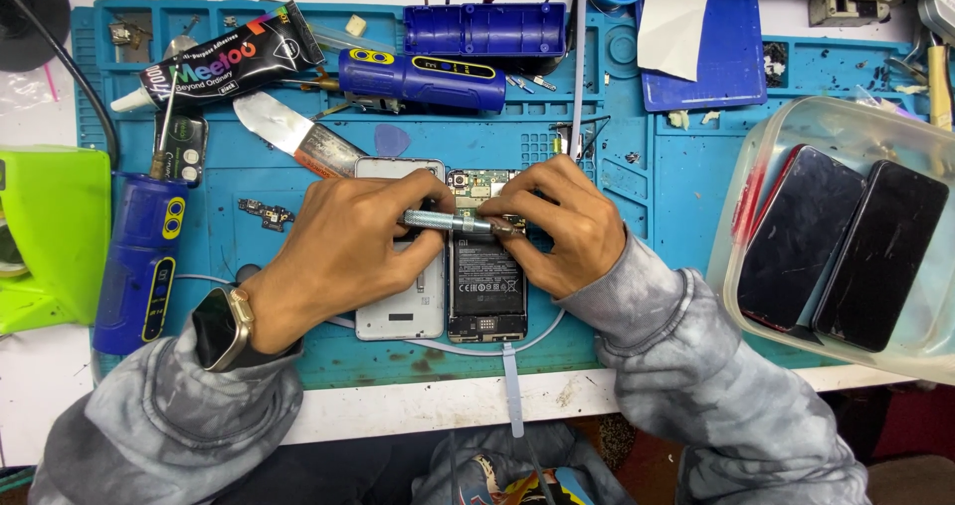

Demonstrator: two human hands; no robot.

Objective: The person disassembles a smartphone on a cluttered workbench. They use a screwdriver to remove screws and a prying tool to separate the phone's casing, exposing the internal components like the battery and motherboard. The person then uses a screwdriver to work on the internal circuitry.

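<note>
Both grips clamp a metal screwdriver (453, 221): left hand (343, 251) on its handle, right hand (557, 226) pinching the tip end. Blue mat (657, 226) on desk carries all. Opened phone (485, 286), long axis vertical, lies under hands. Screwdriver lies horizontal, tip pointing right over phone's upper part.

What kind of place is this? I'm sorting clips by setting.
Probably a phone repair bench: an opened phone lies on a blue work mat, both hands hold a metal screwdriver, and a tub holds more phones.
</note>
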